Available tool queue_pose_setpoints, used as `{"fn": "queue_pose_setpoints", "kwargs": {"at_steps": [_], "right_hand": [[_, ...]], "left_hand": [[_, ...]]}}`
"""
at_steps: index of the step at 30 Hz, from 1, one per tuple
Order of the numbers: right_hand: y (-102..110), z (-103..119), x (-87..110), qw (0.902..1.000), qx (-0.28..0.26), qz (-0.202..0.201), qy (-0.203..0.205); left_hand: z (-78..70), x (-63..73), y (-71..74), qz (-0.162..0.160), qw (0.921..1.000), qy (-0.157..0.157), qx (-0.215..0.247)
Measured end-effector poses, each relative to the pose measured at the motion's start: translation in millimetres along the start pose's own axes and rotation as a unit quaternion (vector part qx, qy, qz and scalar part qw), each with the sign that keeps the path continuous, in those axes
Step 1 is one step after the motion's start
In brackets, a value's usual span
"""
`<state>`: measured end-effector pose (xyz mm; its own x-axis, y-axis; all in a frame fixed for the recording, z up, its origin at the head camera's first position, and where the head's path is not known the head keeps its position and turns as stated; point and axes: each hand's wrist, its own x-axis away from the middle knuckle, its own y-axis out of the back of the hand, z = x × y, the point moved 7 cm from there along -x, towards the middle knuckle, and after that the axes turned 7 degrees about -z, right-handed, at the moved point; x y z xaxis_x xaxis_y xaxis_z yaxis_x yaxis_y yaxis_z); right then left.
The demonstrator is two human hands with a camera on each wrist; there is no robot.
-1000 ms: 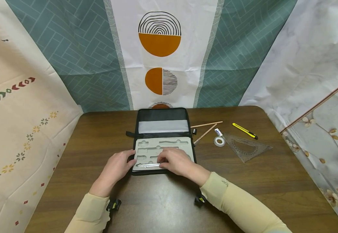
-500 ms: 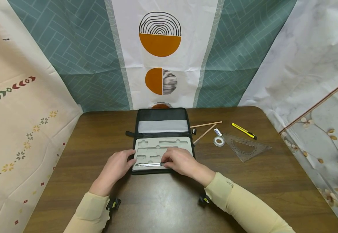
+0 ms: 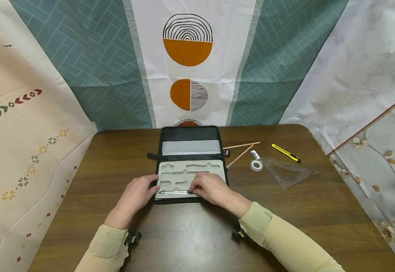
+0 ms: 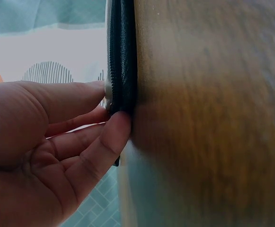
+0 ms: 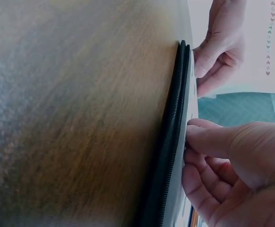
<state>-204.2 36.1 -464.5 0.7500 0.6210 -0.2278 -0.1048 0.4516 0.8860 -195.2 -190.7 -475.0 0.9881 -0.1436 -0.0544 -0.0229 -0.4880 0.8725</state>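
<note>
A black zip case (image 3: 190, 132) lies unfolded on the table, with a pale foam insert (image 3: 170, 166) in its near half. Along the front slot of the insert lies a silver drawing compass (image 3: 175, 192), legs to the left. My right hand (image 3: 211, 188) pinches its dark right end between thumb and fingertips, low over the foam. At the case's left edge, my left hand (image 3: 138, 192) grips the side. In the left wrist view, the left thumb (image 4: 87, 92) touches the insert's edge, and a finger (image 4: 116, 132) lies against the zip (image 4: 118, 56).
Right of the case lie two wooden pencils (image 3: 241, 155), a small black sharpener (image 3: 227, 153), a white eraser (image 3: 255, 154) and a white tape roll (image 3: 256, 165). Farther right are a clear set square (image 3: 286, 183) and a yellow utility knife (image 3: 286, 153). Patterned cloths (image 3: 112, 56) hang behind.
My right hand has slid slightly right along the compass, so its dark end now shows at the fingertips. The left hand stays at the case edge.
</note>
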Motion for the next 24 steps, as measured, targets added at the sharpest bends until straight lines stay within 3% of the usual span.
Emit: {"fn": "queue_pose_setpoints", "kwargs": {"at_steps": [10, 24], "right_hand": [[0.2, -0.9, 1.8, 1.0000, -0.002, 0.004, -0.005], [2.3, 2.6, 4.5, 0.9997, -0.005, 0.015, 0.021]], "left_hand": [[-1.2, 0.5, -0.9, 0.003, 1.0000, 0.005, -0.004], [-1.6, 0.2, -2.3, 0.003, 1.0000, 0.005, -0.004]]}}
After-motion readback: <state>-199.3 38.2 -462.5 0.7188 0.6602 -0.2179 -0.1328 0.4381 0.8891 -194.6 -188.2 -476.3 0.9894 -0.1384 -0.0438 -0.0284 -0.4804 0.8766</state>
